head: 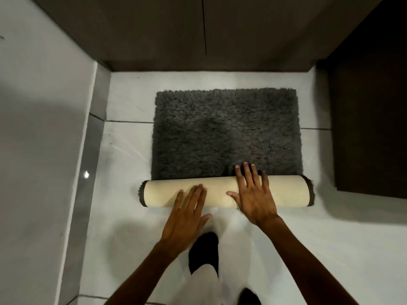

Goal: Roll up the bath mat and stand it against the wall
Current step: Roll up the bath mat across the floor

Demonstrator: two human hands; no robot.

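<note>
A dark grey shaggy bath mat (226, 130) lies on the white tiled floor. Its near edge is rolled into a tube (286, 190) that shows the cream backing. My left hand (187, 214) rests flat on the tube's near side, left of its middle, fingers spread. My right hand (253, 192) lies flat across the top of the tube, fingertips reaching over onto the grey pile. Neither hand is closed around the mat.
A grey wall (39, 128) with a glossy skirting (90, 168) runs along the left. Dark wood cabinet doors (198, 29) stand at the far end, and a dark panel (370, 119) on the right. My dark-socked feet (203, 252) are on the floor just behind the roll.
</note>
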